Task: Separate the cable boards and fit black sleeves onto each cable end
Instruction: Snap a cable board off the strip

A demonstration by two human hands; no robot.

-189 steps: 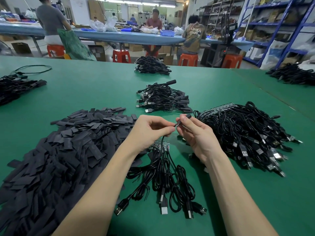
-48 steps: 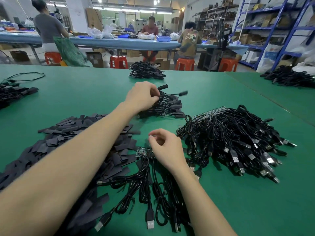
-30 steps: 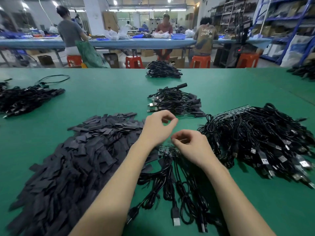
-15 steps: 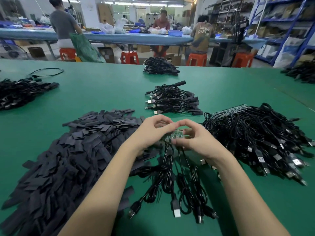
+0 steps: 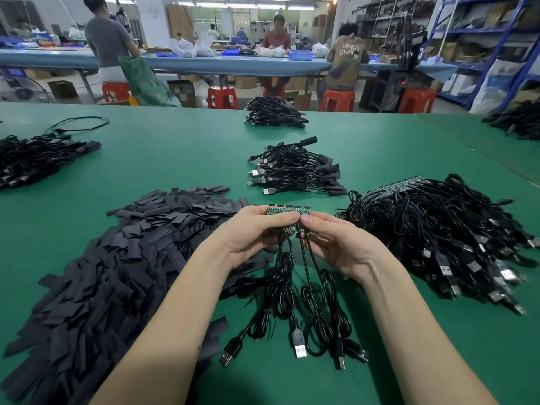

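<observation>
Head view: both hands hold up a green board strip [image 5: 287, 211] between them. The left hand [image 5: 254, 232] pinches its left part, the right hand [image 5: 340, 244] pinches its right end. Black cables [image 5: 295, 290] hang down below the hands. Sleeves [image 5: 117, 258] lie piled left of the left hand.

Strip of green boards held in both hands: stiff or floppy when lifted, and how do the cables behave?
The board strip probably stays stiff: it spans straight between the left hand and right hand. Likely light, since fingertip pinches hold it. The cables look floppy, hanging in loops, so they would likely drag and snag.
</observation>
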